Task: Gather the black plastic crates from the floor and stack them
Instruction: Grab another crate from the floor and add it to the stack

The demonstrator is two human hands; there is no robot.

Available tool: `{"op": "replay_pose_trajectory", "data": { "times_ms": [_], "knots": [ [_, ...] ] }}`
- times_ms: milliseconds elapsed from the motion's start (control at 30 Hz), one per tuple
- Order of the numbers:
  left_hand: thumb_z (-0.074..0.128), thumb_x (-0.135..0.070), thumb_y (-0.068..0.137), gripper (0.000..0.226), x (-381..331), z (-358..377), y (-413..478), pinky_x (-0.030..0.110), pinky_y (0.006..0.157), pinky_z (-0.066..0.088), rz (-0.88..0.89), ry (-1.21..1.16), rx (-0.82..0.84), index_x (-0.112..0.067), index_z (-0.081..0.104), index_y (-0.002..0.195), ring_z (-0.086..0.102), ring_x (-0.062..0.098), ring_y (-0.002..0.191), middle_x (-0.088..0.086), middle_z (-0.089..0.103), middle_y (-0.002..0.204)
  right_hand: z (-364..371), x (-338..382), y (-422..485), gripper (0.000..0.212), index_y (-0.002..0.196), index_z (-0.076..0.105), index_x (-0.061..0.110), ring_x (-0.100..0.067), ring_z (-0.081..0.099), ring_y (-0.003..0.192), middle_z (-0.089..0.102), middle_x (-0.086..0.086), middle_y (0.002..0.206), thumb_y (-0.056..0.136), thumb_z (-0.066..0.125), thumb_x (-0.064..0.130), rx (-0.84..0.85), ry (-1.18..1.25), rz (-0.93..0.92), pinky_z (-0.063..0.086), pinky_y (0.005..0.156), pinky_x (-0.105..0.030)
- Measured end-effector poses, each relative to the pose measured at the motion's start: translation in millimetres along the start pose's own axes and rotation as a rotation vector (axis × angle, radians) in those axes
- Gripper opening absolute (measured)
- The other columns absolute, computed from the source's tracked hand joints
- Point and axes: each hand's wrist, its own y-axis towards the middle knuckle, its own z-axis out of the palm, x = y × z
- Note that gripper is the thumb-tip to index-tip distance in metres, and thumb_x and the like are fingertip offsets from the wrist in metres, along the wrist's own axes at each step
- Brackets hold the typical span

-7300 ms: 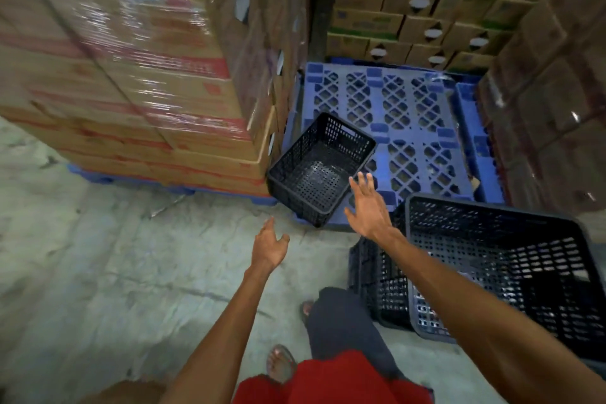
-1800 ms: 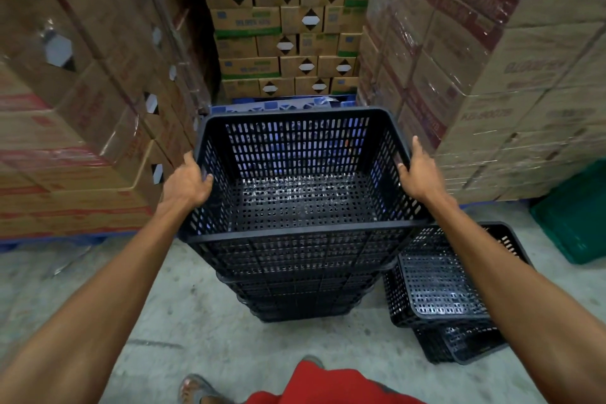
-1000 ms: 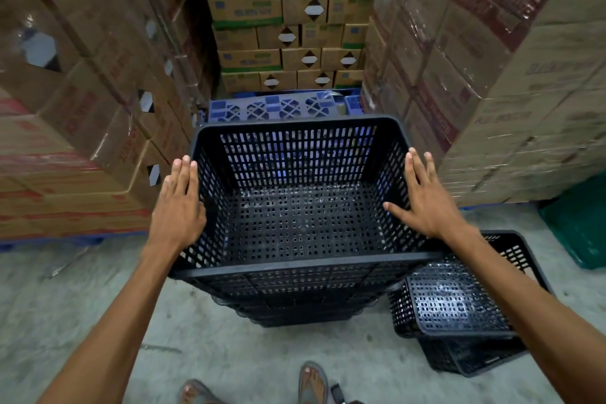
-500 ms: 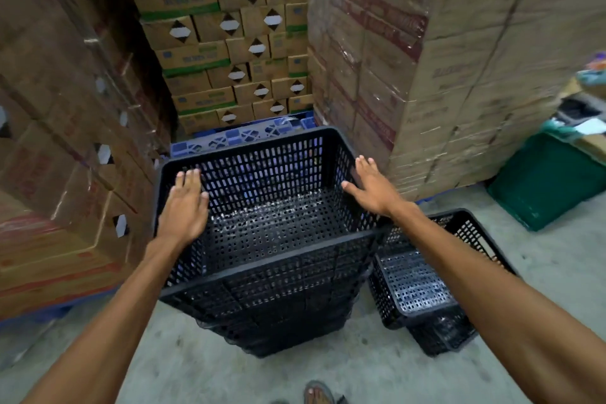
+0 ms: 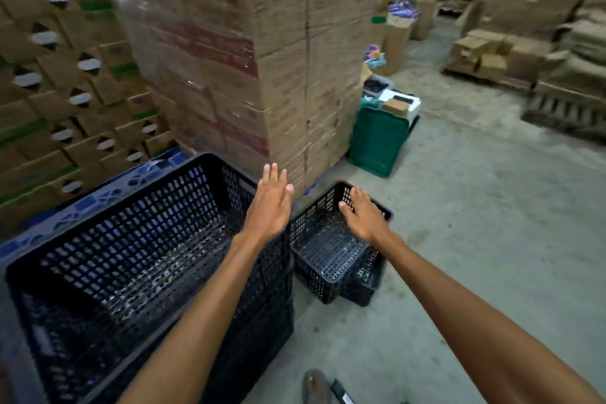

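A tall stack of large black plastic crates (image 5: 124, 259) fills the lower left, the top one open and empty. To its right, a smaller black crate (image 5: 323, 252) sits nested in another on the concrete floor. My left hand (image 5: 270, 207) hovers flat with fingers apart over the right edge of the big stack, holding nothing. Over the small crate's far rim, my right hand (image 5: 360, 216) is spread, fingers resting on or just above it.
A shrink-wrapped pallet of cartons (image 5: 249, 52) rises right behind both crate stacks. A blue pallet (image 5: 108, 197) lies behind the big stack. A green crate (image 5: 377, 141) with boxes on top stands further right. Open concrete floor (image 5: 492, 239) stretches to the right.
Both hands left the rims of the big stack's top crate and swung right. My right hand now reaches over the small crate. The view turned to the right.
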Motion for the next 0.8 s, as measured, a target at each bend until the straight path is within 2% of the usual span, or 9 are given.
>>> {"op": "replay_pose_trajectory", "data": {
  "times_ms": [200,367,600,700,800],
  "knots": [
    [0.024,-0.028,0.106,0.054,-34,61,10,0.033,0.121,-0.001,0.094,-0.092,0.141,-0.007,0.017,0.155,-0.006,0.02,0.153,0.009,0.003,0.165,-5,-43,-32,0.067,0.155,0.015,0.004,-0.027,0.009,0.152,0.011,-0.015,0.164,0.103,0.033,0.042,-0.028,-0.04,0.128,0.009,0.122,-0.035],
    [0.026,-0.03,0.105,0.053,-42,103,31,0.034,0.12,0.006,0.037,-0.202,0.203,-0.009,0.023,0.154,0.003,0.018,0.153,0.008,0.012,0.164,-14,-69,-25,0.064,0.153,0.02,0.002,-0.028,0.017,0.151,0.019,-0.017,0.162,0.102,0.036,0.038,-0.05,-0.102,0.146,0.016,0.122,-0.035],
    [0.028,-0.026,0.104,0.051,-26,162,68,0.033,0.12,0.014,-0.178,-0.219,0.294,-0.004,0.029,0.151,0.016,0.024,0.151,0.013,0.025,0.161,-17,-107,29,0.066,0.154,0.015,0.001,-0.028,0.012,0.152,0.013,-0.018,0.163,0.103,0.035,0.038,0.082,-0.204,0.171,0.014,0.123,-0.036],
    [0.034,-0.026,0.103,0.048,-11,196,91,0.037,0.116,0.028,-0.343,-0.272,0.284,-0.007,0.041,0.146,0.038,0.028,0.142,0.014,0.044,0.151,-13,-129,79,0.066,0.152,0.018,-0.001,-0.03,0.013,0.151,0.013,-0.018,0.163,0.102,0.035,0.039,0.174,-0.245,0.15,0.018,0.122,-0.039],
    [0.041,-0.027,0.1,0.042,8,234,109,0.037,0.101,0.042,-0.543,-0.347,0.264,-0.01,0.055,0.136,0.057,0.032,0.122,0.017,0.061,0.133,-2,-154,133,0.068,0.153,0.018,-0.001,-0.031,0.011,0.151,0.013,-0.018,0.163,0.102,0.037,0.04,0.263,-0.303,0.091,0.019,0.122,-0.041]
  ]
}}
